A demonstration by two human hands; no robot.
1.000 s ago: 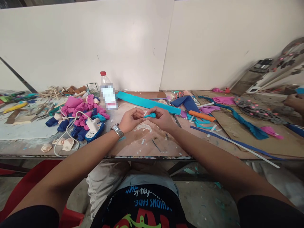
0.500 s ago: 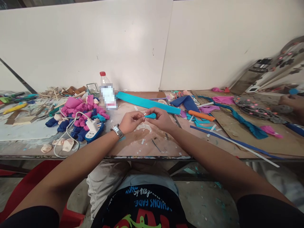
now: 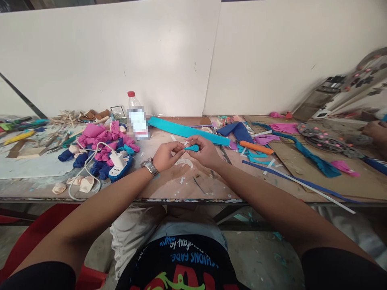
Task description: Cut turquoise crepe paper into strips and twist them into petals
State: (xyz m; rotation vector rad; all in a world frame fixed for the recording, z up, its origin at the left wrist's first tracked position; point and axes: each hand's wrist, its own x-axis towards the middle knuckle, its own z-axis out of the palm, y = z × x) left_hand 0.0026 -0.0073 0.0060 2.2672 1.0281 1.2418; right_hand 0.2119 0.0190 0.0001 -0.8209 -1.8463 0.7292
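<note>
A small teal paper piece (image 3: 192, 148) is held between my two hands above the middle of the table. The fingers of my right hand (image 3: 205, 152) are wrapped round it. My left hand (image 3: 166, 155), with a metal watch at the wrist, pinches at its narrow left end, where a small white bit shows. Behind my hands a long turquoise strip (image 3: 187, 132) lies slanted across the table.
Pink and blue paper flowers (image 3: 104, 147) and a white-and-blue power socket (image 3: 120, 169) lie on the left. A bottle (image 3: 132, 100) stands behind. An orange cutter (image 3: 256, 147), paper strips and cardboard (image 3: 302, 161) lie right. Another person's hand (image 3: 375, 131) shows at far right.
My hands stay almost in place around the teal piece, with slight finger movement. The other person's hand at the far right has shifted a little to the right.
</note>
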